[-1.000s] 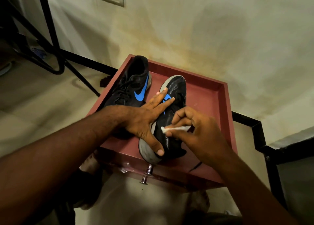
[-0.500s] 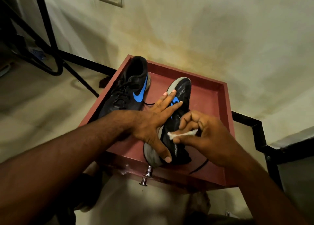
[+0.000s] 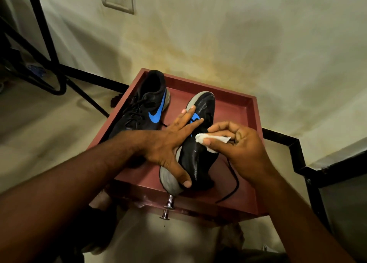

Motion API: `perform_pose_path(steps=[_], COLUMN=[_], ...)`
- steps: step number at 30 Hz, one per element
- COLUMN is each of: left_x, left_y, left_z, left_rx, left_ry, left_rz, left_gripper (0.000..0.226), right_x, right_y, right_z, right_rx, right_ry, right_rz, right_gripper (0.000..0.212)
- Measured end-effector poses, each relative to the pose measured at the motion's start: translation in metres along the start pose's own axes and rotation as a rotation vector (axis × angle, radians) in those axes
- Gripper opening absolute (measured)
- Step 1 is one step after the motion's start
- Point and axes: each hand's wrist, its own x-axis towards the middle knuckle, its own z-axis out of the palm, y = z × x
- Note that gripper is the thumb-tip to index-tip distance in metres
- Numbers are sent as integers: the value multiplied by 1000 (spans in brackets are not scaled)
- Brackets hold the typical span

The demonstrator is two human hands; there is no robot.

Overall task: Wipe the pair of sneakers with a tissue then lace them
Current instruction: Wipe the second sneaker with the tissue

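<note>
- Red tray worktop point(image 3: 248, 111): carries both sneakers; laced sneaker point(image 3: 147, 111) far left, untouched.
- Tilted sneaker point(image 3: 196, 153), near centre, on its side, loose lace point(image 3: 234, 185) trailing right.
- Left hand point(image 3: 168, 143): fingers point(image 3: 195, 121) splayed, thumb on the sole, pinning the shoe.
- Right hand point(image 3: 238, 145): fingers pinched closed on the tissue point(image 3: 210, 140), pressed against the upper.
- Judgement: short firm strokes, keep left-hand brace.

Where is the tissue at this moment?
In the head view, right of centre: the tissue is pinched in the right hand, against the tilted sneaker that the left hand steadies.
</note>
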Motion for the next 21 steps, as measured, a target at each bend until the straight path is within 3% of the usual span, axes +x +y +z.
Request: perform_pose_path(steps=[3, 6, 12, 16, 21], left_x=[-5, -6, -6, -7, -12], left_y=[-6, -9, -8, -6, -4], left_z=[-5, -6, -7, -7, -10], left_rx=[-22, -26, -15, -47, -89], left_ry=[-19, -37, -43, -67, -87], left_rz=[-16, -21, -33, -34, -33], left_gripper=[157, 156, 155, 147, 136], right_x=[-4, -4, -5, -12, -17], right_y=[1, -1, -1, -5, -16], right_z=[-1, 2, 14, 27, 23], right_rx=[156, 110, -449, -464, -459], right_ry=[-10, -43, -44, -75, -209], right_rz=[54, 87, -382, -418, -360], right_gripper=[28, 23, 19, 12, 34])
